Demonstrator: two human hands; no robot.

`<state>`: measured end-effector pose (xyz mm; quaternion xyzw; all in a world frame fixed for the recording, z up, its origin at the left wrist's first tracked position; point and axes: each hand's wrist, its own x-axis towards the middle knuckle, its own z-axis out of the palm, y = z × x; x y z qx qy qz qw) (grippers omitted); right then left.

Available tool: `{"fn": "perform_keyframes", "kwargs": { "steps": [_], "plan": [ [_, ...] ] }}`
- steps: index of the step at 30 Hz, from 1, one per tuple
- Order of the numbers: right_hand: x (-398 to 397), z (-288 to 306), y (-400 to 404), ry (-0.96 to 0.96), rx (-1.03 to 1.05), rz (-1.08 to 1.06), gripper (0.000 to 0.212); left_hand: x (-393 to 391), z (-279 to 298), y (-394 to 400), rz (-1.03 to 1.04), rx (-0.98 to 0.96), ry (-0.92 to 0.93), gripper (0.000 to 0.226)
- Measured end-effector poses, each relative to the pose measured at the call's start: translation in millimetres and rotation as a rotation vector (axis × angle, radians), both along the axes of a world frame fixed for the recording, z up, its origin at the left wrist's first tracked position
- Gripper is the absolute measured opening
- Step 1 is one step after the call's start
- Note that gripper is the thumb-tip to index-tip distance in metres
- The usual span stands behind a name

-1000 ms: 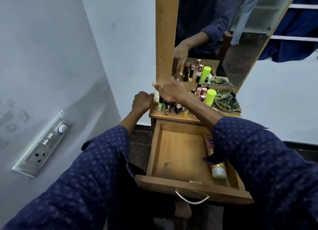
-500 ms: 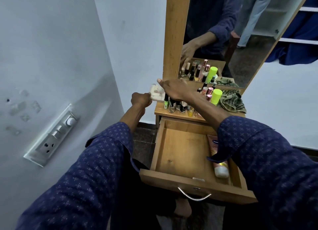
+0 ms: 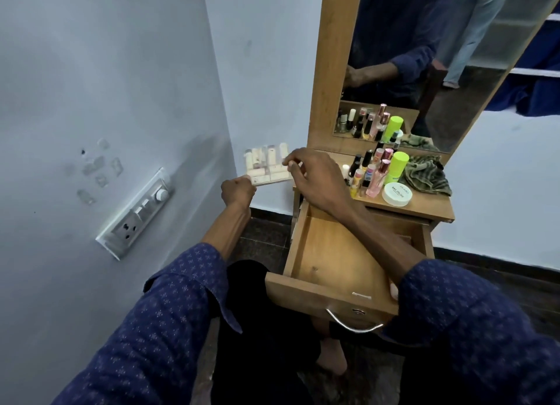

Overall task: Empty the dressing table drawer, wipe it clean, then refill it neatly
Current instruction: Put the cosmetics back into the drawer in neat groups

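1. Since half a second ago, the pale flat pack (image 3: 268, 166) has come clear left of the dressing table, pinched by the closed left hand (image 3: 238, 191) and the right hand (image 3: 315, 177) fingertips.
2. The boxy wooden drawer (image 3: 330, 254) stands pulled open, grain bare; bottles (image 3: 371, 171) and a crumpled green cloth (image 3: 425, 174) crowd the tabletop.
3. Pale walls, dark floor.

The sleeves (image 3: 169, 313) are navy with small pale flecks. The drawer (image 3: 330, 253) is honey-brown wood, the can (image 3: 397, 170) lime green. The cloth (image 3: 427, 176) is olive-striped, the jar (image 3: 397, 193) white.
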<state>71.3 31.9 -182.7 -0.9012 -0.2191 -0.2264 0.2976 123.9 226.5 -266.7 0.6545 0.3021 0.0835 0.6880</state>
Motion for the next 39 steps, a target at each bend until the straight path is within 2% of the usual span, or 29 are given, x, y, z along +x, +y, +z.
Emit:
{"fn": "perform_keyframes", "kwargs": {
  "steps": [4,6,9,12,15,21,27,34,39],
  "plan": [
    [-24,-35,-9,0.119,0.064,-0.116,0.022,-30,-18,4,0.013,0.005,-0.013,0.032],
    [-33,-50,-16,0.206,0.098,-0.193,0.02,-46,-22,2,-0.008,0.006,-0.027,0.03],
    [-45,-66,-28,0.436,0.091,-0.233,0.018,-69,-27,-5,-0.063,-0.008,-0.036,0.019],
    [-56,-76,-40,0.668,0.331,-0.175,0.021,-90,-27,-14,-0.128,-0.008,-0.03,0.015],
    [-64,-83,-57,0.796,0.593,-0.162,0.021,-105,-27,-25,-0.229,0.021,-0.029,0.014],
    [-81,-100,-90,0.882,0.872,-0.228,0.023,-116,-26,-51,-0.397,0.108,-0.03,0.01],
    [-86,-118,-116,0.954,1.056,-0.289,0.033,-118,-23,-74,-0.568,0.381,-0.038,0.017],
    [-85,-133,-129,0.954,1.141,-0.408,0.023,-115,-23,-98,-0.665,0.767,-0.156,0.024],
    [-77,-140,-127,0.949,1.098,-0.534,0.028,-107,-31,-103,-0.722,0.984,-0.234,0.034]
  ]
}}
